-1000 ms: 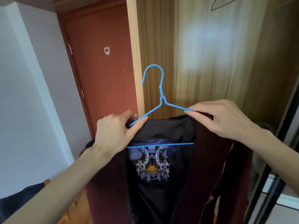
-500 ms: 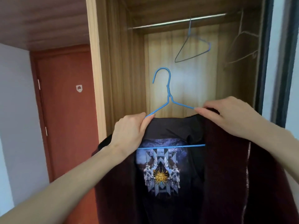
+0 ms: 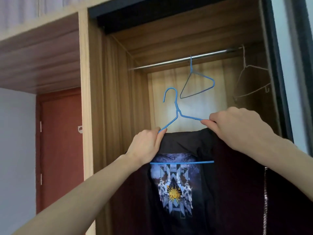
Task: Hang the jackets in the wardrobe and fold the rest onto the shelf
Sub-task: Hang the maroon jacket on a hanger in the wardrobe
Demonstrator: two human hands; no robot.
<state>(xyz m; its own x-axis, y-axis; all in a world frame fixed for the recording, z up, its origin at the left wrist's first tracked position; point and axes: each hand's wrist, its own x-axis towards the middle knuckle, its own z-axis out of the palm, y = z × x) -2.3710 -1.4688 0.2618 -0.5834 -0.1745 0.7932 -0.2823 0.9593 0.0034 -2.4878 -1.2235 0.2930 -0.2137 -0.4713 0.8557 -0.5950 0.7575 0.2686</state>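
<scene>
**Jacket held up at the open wardrobe**

Above both hands, the wardrobe (image 3: 118, 99) stands open; its rail (image 3: 169, 62) carries a blue hanger (image 3: 198, 85) and a white one (image 3: 249, 82). Left hand (image 3: 145, 146) and right hand (image 3: 237, 126) each grasp the dark jacket (image 3: 237, 184) on its blue hanger (image 3: 176, 112), below the rail. A red door (image 3: 61, 150) stands left of the left hand.

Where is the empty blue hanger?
In the head view, the empty blue hanger hangs on the wardrobe rail, up and right of the held hanger's hook, left of the white hanger.
</scene>
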